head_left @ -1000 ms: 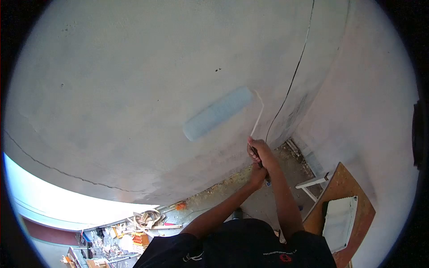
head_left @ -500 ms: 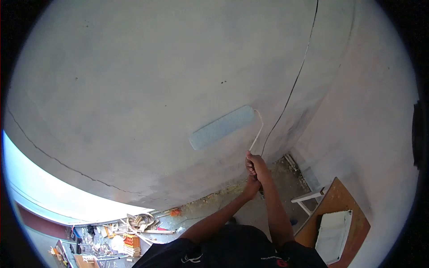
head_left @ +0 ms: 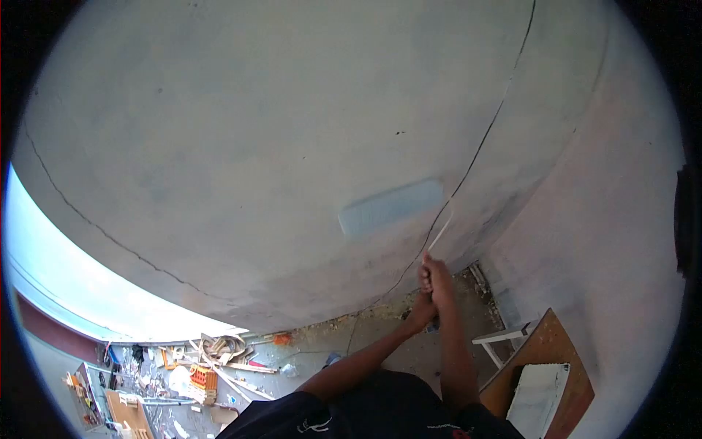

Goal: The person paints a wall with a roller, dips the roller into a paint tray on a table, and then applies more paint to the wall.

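A paint roller point(head_left: 391, 207) with a long pale blue sleeve is against the grey wall point(head_left: 241, 146), or very close to it. Motion blurs the sleeve slightly, and it tilts up toward the right. From its right side a thin white rod point(head_left: 440, 233) runs down to my hands. My right hand point(head_left: 433, 278) is closed around the handle just below this rod. Lower on the same handle, my left hand point(head_left: 422, 313) is wrapped too. Most of the handle is hidden by my fingers. A dark cable or crack line point(head_left: 479, 150) passes just right of the roller.
At lower right, a wooden board point(head_left: 561, 347) carries a white tray-like panel point(head_left: 540, 399), beside a white frame point(head_left: 499, 336). Scrap wood and an orange crate point(head_left: 203, 384) litter the floor at lower left. A second wall point(head_left: 585, 219) meets the first at right.
The roller and both hands appear farther right in the view, with the sleeve's right end closer to the dark line. The camera view has shifted as well. Both hands keep their grip.
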The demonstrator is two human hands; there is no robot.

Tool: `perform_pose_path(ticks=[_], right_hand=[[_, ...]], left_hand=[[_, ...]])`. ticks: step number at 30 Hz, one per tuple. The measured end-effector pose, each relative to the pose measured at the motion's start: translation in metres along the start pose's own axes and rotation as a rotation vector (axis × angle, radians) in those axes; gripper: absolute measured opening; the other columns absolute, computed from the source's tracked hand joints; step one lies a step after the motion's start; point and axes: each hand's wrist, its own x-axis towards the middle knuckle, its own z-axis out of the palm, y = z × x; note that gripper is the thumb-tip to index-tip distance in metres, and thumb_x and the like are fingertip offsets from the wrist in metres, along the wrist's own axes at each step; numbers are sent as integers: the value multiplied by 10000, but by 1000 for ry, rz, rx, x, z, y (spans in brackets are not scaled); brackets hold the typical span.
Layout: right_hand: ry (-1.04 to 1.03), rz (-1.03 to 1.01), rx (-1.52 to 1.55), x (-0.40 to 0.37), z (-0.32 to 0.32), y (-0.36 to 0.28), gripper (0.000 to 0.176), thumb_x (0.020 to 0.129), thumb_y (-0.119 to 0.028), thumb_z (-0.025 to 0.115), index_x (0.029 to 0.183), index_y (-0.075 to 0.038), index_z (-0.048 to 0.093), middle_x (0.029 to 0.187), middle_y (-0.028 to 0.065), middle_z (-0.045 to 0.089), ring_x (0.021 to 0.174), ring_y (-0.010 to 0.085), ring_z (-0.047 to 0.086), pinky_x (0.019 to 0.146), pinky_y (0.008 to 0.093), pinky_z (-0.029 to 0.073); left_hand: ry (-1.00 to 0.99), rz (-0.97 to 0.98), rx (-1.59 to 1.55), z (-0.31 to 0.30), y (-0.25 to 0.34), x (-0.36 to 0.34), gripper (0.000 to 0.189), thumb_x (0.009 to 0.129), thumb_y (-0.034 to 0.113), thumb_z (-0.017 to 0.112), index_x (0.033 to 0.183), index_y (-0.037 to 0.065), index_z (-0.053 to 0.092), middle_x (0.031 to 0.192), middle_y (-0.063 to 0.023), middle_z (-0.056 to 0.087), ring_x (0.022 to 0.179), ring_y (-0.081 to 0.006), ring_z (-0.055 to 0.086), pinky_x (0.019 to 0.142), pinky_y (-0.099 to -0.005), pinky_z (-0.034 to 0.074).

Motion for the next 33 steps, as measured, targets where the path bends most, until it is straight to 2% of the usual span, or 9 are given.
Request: perform_pose_path(ticks=[4,9,13,19,21,23,25,30,33], right_hand=[[-124,-12,43,3,-11,-13,473,849,-479,509,556,-140,359,452,-42,323,332,58,269,319,212,196],[36,118,53,21,-32,79,465,846,-470,518,555,-146,357,449,-45,321,330,59,274,318,213,192],[64,159,54,19,-28,91,460,853,-471,505,556,-151,360,438,-46,312,328,61,271,317,216,188],[4,-17,73,2,-14,10,447,855,-461,509,565,-151,370,430,-46,305,321,62,274,306,215,193],[-58,1,120,-8,-18,-12,433,857,-447,512,572,-150,376,430,-45,308,316,63,279,301,213,200],[-55,58,87,0,-22,-26,428,857,-442,509,575,-149,374,435,-44,313,318,62,285,302,211,203],[13,104,35,10,-33,1,429,847,-442,525,574,-148,372,444,-44,322,322,60,292,303,209,205],[68,179,-56,26,-54,89,435,864,-447,499,579,-145,371,458,-37,336,350,58,300,327,211,213],[21,153,-68,34,-48,80,450,871,-463,478,581,-136,375,459,-29,350,365,58,316,339,219,218]], left_hand=[[-57,75,18,7,14,7,371,845,162,512,1143,-27,395,991,-75,532,845,-154,505,703,-311,441],[-100,-181,-220,-10,-91,-16,415,854,199,521,1180,-10,372,1110,-88,484,948,-168,486,778,-329,429],[-169,-290,-133,-13,-61,-32,337,877,210,476,1131,-4,417,1077,-110,485,940,-171,473,795,-340,403],[-106,113,-15,7,-10,-5,437,861,225,520,1199,-11,375,1117,-100,496,987,-183,490,826,-326,411],[-204,-114,54,10,3,8,437,861,225,514,1202,-12,379,1141,-106,488,1003,-178,479,834,-329,406],[-99,-85,4,18,4,14,422,860,231,511,1186,-13,399,1136,-110,494,999,-176,482,825,-329,410],[160,194,-144,38,-11,4,394,859,241,509,1150,-14,436,1103,-112,514,973,-176,499,797,-325,422],[41,-97,-99,15,-115,-14,360,850,212,519,1130,-2,444,992,-108,566,872,-187,553,705,-328,458],[-32,-311,53,2,-82,-7,426,789,168,546,1148,-11,401,1033,-121,541,908,-200,538,752,-345,443]])
